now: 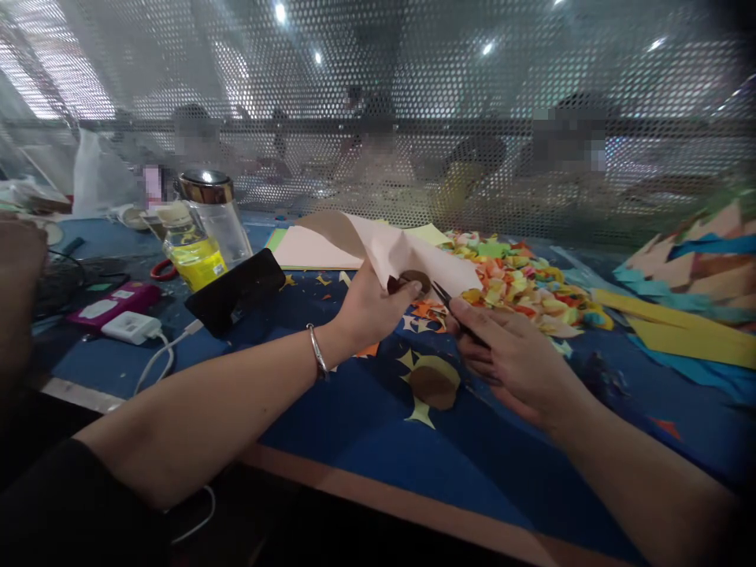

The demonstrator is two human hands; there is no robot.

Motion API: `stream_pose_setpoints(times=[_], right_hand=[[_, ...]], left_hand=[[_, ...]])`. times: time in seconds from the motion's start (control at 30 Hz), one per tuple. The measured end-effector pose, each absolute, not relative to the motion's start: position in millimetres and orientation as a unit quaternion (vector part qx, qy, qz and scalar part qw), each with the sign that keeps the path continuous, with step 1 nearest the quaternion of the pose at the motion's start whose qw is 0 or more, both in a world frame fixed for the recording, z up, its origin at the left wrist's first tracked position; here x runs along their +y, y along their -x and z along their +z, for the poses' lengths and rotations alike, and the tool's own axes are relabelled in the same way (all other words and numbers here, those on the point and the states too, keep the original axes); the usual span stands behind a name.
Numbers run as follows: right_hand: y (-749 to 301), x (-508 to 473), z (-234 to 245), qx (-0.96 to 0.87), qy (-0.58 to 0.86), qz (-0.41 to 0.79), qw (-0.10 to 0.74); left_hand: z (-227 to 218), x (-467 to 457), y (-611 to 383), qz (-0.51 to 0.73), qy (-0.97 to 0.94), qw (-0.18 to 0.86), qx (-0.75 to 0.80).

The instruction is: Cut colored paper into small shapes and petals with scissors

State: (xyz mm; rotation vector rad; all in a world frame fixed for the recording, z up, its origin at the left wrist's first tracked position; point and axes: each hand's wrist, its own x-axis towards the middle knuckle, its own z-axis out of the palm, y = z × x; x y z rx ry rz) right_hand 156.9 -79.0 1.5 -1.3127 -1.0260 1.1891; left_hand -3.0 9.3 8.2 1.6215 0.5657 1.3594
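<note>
My left hand (pixel 369 311) pinches a pale pink sheet of paper (pixel 407 256) with a brown underside, holding it up over the blue table mat (pixel 331 425). My right hand (pixel 513 358) grips dark scissors (pixel 452 307), whose blades meet the paper's lower edge beside a brown rounded flap. A silver bangle (pixel 317 352) circles my left wrist. Below the hands lies a brown paper disc with yellow points (pixel 433 383).
A heap of coloured paper scraps (pixel 520 279) lies right of the hands. Blue and yellow sheets (pixel 679 331) are at far right. A yellow-filled bottle (pixel 190 250), glass jar (pixel 217 209), black phone (pixel 235 291), charger (pixel 131 327) and pink device (pixel 112 305) are at left. A perforated screen (pixel 413 118) stands behind.
</note>
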Motion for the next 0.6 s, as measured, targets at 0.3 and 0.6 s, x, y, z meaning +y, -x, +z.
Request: stream_pose_setpoints(times=[0.3, 0.6], right_hand=[[-156, -81, 11, -0.422, 0.550, 0.510, 0.508], [-159, -83, 13, -0.462, 0.542, 0.491, 0.501]], left_hand=[[7, 2, 2, 0.531, -0.667, 0.479, 0.209], [6, -1, 3, 0.504, -0.643, 0.529, 0.229]])
